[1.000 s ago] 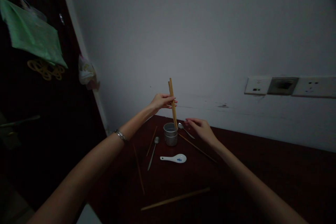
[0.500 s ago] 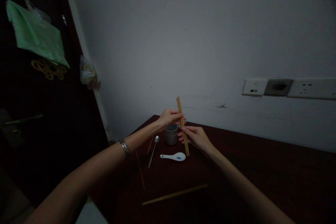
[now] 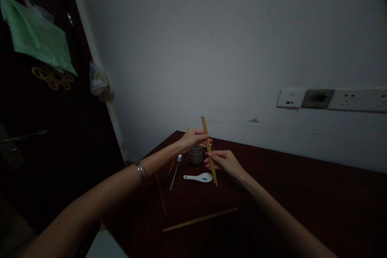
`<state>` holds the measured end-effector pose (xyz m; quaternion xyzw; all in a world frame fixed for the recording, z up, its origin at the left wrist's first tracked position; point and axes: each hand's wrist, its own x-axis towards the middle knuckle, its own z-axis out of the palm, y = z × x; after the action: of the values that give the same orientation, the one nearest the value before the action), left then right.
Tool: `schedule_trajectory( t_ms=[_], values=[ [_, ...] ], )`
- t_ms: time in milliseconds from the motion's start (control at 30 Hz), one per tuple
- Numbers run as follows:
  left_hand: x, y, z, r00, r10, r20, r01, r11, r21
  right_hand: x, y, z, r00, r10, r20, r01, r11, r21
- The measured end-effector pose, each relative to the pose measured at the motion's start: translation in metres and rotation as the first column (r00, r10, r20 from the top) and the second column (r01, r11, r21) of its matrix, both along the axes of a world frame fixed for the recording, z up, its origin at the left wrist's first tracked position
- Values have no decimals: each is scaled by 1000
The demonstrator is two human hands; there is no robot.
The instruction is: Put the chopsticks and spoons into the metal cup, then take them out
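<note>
Both hands hold a pair of wooden chopsticks upright over a dark red table. My left hand pinches them near the top; my right hand grips them lower down. Their tips reach the table beside a white ceramic spoon with a blue mark. A small metal cup stands just behind the hands. A silver bracelet is on my left wrist.
A metal spoon lies left of the cup. Loose chopsticks lie on the table: one long one near the front, thin ones on the left. Wall sockets at right. A dark door with a green bag at left.
The chopsticks came out of the cup, moving right and down. My right hand closed on them. Both hands now hold them with tips on the table.
</note>
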<state>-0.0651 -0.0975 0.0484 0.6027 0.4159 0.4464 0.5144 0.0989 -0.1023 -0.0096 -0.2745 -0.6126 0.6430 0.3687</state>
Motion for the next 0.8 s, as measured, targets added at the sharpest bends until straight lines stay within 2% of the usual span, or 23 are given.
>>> schedule_trajectory(
  t_ms=[600, 667, 800],
  values=[
    [-7, -3, -1, 993, 53, -104, -58, 997, -44, -4, 1, -12, 1000, 25, 10, -25, 1000, 0],
    [-12, -4, 0, 992, 31, -124, -40, 997, -71, -5, 1, -12, 999, 30, 19, -30, 1000, 6],
    [-21, -8, -1, 986, -85, -145, 70, 992, -109, -11, 1, -10, 999, 27, 30, -28, 1000, 4]
  ],
)
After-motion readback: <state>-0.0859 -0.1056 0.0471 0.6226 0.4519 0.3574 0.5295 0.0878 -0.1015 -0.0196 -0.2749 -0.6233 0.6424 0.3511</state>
